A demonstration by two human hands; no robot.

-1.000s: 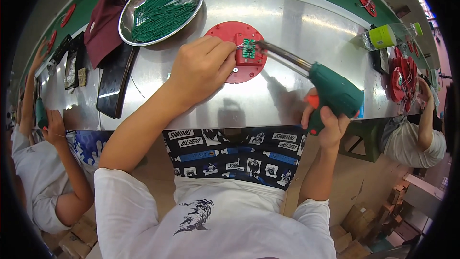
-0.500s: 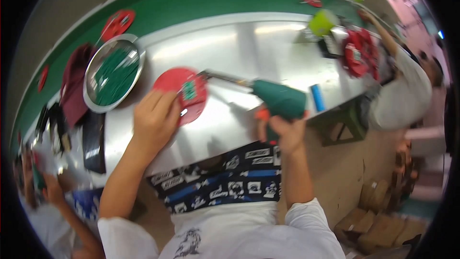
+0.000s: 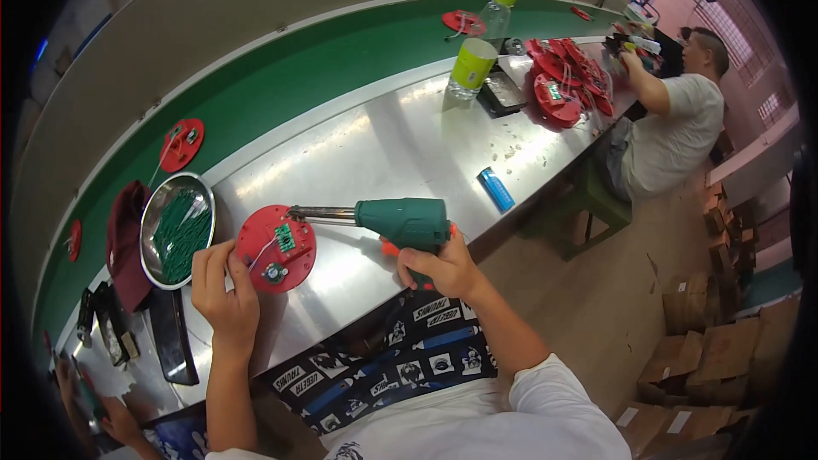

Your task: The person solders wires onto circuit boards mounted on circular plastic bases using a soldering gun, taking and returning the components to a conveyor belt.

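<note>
On the desk (image 3: 383,149), a steel bowl (image 3: 208,198) of green wires (image 3: 181,234) sits at the red disc's 9 o'clock; the left hand (image 3: 226,290), fingers half curled, meets the disc's rim near 8, and whether it pinches the white wire (image 3: 262,252) I cannot tell. The red disc (image 3: 277,256) lies flat, the green soldering gun's (image 3: 396,217) tip at its 1 o'clock, the right hand (image 3: 443,266) wrapped round the grip.
</note>
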